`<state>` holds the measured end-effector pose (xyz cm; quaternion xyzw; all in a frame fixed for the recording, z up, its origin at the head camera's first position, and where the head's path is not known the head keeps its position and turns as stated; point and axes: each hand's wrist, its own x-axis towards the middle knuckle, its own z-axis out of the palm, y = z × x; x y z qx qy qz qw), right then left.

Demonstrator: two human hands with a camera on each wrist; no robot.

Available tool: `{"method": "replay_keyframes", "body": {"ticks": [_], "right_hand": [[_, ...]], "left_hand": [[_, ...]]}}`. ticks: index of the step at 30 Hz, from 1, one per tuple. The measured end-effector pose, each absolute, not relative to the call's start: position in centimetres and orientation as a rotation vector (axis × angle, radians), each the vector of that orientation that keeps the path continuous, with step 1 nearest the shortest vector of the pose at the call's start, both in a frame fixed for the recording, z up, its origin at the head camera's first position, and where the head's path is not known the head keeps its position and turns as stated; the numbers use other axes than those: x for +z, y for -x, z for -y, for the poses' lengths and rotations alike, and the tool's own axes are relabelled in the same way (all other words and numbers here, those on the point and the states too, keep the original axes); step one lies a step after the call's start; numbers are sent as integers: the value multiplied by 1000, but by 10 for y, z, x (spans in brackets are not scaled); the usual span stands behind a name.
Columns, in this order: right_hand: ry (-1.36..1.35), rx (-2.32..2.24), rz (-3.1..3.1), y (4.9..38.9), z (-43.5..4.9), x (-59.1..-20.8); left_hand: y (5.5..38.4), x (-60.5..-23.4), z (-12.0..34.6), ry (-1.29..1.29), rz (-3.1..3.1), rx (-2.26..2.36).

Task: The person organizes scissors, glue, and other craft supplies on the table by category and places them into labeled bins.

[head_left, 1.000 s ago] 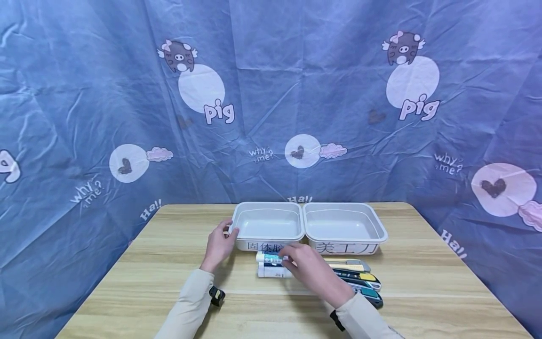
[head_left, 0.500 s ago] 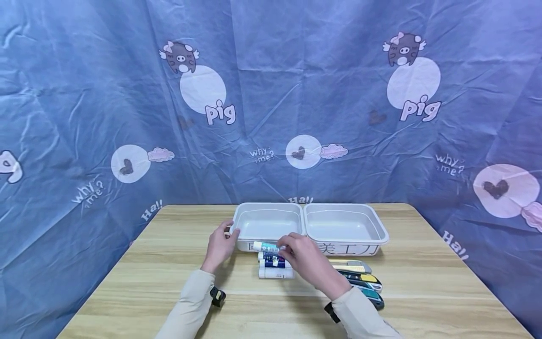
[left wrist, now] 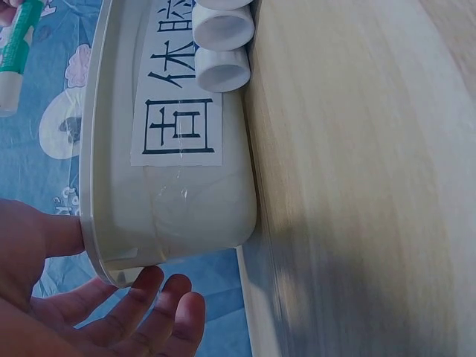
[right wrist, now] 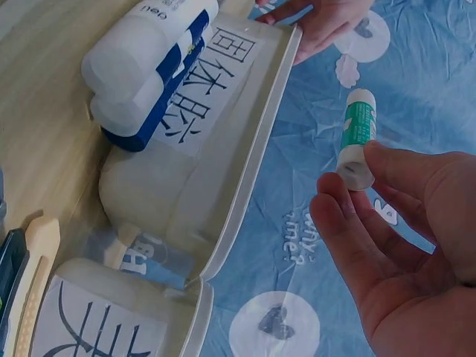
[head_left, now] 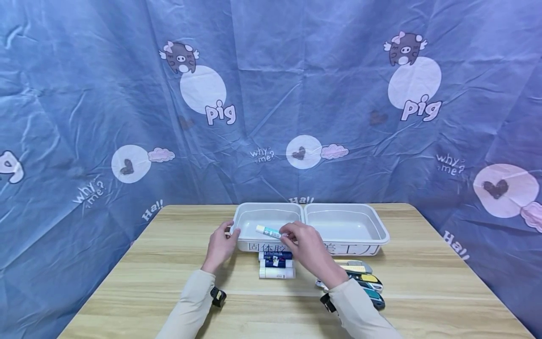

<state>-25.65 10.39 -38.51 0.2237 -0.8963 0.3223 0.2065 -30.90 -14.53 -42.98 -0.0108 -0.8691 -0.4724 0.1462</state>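
Note:
My right hand point(head_left: 308, 247) pinches a glue stick point(head_left: 269, 231) with a white cap and green label by one end, over the left white plastic box point(head_left: 247, 245). In the right wrist view, thumb and fingertips meet at the lower end of the glue stick point(right wrist: 358, 134). My left hand point(head_left: 221, 244) grips the left corner of that box; in the left wrist view the thumb presses on the rim point(left wrist: 88, 193) and the fingers curl beneath it. Several more glue sticks point(head_left: 276, 264), blue and white, lie in a row against the box's front.
A second white box point(head_left: 372, 238) stands right beside the first; both carry paper labels in front. Several utility knives point(head_left: 366, 281) lie on the wooden table point(head_left: 262, 315) in front of it, partly behind my right forearm. A blue printed curtain point(head_left: 271, 103) hangs behind the table.
My right hand has lifted the green-labelled glue stick off the row and carried it up and forward, over the left box. The left hand stays at the box corner.

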Motion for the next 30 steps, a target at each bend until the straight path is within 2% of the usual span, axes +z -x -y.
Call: {"method": "replay_keyframes", "body": {"ticks": [30], "right_hand": [[-430, 883, 2516, 279, -134, -395]], "left_hand": [[309, -431, 146, 18, 2505, -1372]]}}
